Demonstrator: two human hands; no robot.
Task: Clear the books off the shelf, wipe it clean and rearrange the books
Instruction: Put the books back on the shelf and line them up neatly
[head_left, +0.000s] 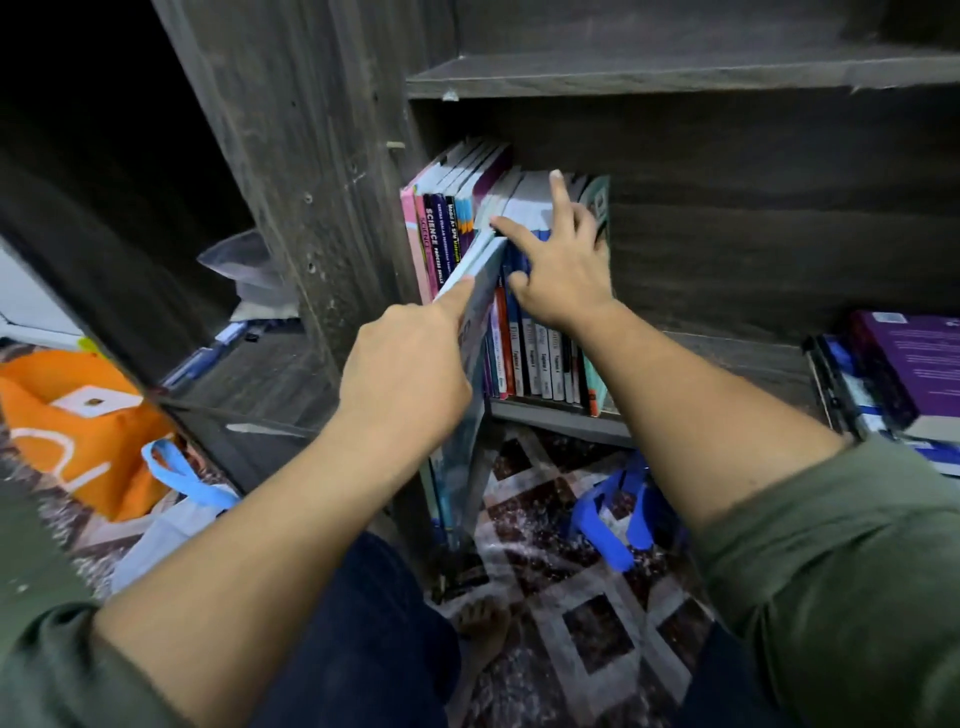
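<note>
Two hands work at one shelf (737, 358). At its left end stands one row of upright books (447, 228), more than ten; the exact number I cannot tell. At the right end lies one stack of books (904, 374), about three. The left hand (405, 374) grips one thin blue book (485, 296), tilted at the row's front, index finger straight along its cover. The right hand (563, 275) is spread flat on the row, two fingers straight, holding nothing. One orange bag (78, 415) stands on the floor.
</note>
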